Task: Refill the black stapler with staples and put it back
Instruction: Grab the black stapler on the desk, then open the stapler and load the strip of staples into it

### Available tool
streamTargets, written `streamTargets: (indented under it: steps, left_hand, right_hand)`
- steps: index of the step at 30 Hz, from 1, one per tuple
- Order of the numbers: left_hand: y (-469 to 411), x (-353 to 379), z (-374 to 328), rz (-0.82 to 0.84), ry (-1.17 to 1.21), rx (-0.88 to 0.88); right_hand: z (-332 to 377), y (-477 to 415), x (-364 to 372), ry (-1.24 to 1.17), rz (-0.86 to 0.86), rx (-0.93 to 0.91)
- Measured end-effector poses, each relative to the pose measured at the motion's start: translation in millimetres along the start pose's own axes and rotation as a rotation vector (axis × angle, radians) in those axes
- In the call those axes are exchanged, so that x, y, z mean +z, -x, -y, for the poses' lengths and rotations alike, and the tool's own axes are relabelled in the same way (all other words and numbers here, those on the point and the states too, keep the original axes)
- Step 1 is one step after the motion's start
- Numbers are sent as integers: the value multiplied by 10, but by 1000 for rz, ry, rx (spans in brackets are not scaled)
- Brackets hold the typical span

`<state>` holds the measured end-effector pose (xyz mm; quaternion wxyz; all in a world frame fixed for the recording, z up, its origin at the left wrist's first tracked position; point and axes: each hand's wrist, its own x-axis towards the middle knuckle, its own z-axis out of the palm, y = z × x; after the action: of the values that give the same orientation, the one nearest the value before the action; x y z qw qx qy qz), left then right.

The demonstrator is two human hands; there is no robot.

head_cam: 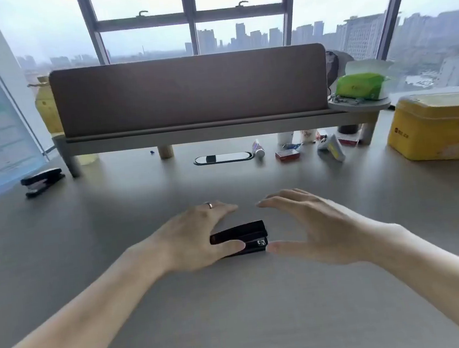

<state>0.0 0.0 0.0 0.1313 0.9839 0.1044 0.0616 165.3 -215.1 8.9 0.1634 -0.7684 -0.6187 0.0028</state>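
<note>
A small black stapler [250,235] lies closed on the grey desk [237,314], in the middle, close to me. My left hand [198,238] lies over its left end, thumb along the near side and fingers spread across the far side. My right hand [310,222] hovers just right of the stapler, fingers apart, its thumb tip almost at the stapler's right end. A larger black stapler [42,180] rests at the far left of the desk. A small red box [287,155] lies far back right; its contents cannot be read.
A brown divider panel on a raised shelf [190,93] spans the back. Beneath it are a cable slot [222,158], a tube, cups and small packets. A yellow tin [438,127] stands at the right, a green tissue pack [360,86] above it.
</note>
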Motion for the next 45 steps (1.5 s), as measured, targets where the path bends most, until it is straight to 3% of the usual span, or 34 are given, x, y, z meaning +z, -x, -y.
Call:
streamTargets:
  steps: [6,13,18,25,29,33,35,41,45]
  left_hand:
    - [-4,390,35,-98,224,21]
    - [-51,459,-70,-192,235,20]
    - [-209,586,-310,-276,225,-9]
    - [-5,406,-62,-513,778,-92]
    - [254,363,295,-639,851,-87]
    - [439,328,546,-603,971,-127]
    - [516,300,661,-539,955,-175]
    - [600,221,898,-274,580,-265]
    - [506,139,767,-183,281,-204]
  right_hand:
    - [-148,-80,505,-212,-49,94]
    - [-228,-163,839,-544,-195,239]
    - [-256,-157,886,-548,-222,234]
    - [-265,-136,908,-489,-233,233]
    - [-273,-125,914,-469,-237,239]
    - [-286,-134,927,-457,-244,229]
    - [-289,-141,933,-445,-247,223]
    - [-289,-149,936,-439,-246,219]
    - [-285,-156,927,-432,-240,201]
